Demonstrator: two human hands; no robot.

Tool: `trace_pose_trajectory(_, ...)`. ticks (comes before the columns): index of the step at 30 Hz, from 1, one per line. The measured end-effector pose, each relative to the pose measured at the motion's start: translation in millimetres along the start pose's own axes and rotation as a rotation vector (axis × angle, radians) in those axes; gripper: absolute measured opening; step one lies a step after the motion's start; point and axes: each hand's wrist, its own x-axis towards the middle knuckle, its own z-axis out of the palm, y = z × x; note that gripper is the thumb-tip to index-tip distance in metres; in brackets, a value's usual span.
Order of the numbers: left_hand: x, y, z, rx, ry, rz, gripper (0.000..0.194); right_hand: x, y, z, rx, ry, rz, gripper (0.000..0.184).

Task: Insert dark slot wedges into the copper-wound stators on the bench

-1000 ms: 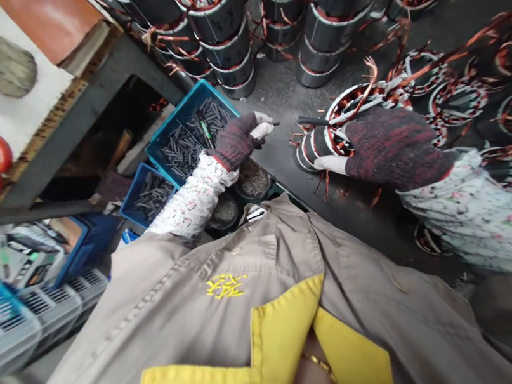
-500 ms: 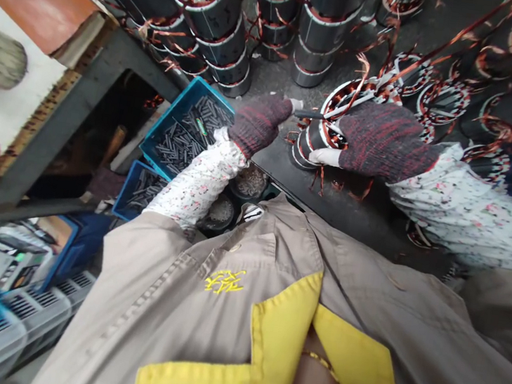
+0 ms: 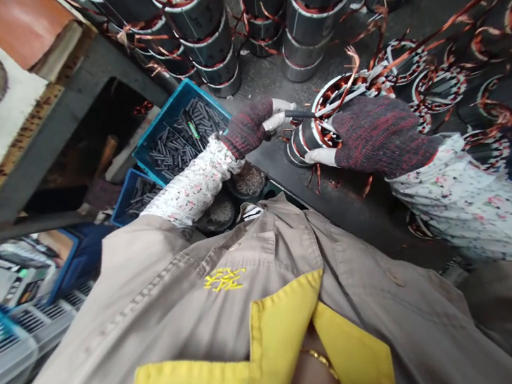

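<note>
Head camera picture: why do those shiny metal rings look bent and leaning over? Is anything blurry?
In the head view, the stator cores lean outward, probably from a wide lens bending the edges; soft light puts a pale shine on their metal, without harsh shadows. The gloved right hand looks sharp; nothing is strongly blurred.

Dark workbench (image 3: 377, 220), wound stators (image 3: 308, 33), blue crate (image 3: 181, 96)

The left hand (image 3: 246, 128), in a red-and-black knit glove, pinched a slim black rod (image 3: 299, 114), its tip pointing at the slotted end of a copper-wound motor stator (image 3: 317, 121). The matching gloved right hand (image 3: 382, 137) clasped the stator, whose copper leads splayed outward.
</note>
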Motion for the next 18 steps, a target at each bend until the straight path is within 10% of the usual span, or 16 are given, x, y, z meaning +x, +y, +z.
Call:
trace_pose_trajectory(10,1,-41,15.7,-0.215,-0.096,-0.284,0.085,4,10,-15,-0.191,-0.087,-0.031,0.091)
trace_pose_trajectory(18,23,-19,15.9,-0.073,-0.209,-0.105,0.068,4,12,-14,-0.212,-0.09,-0.047,0.087)
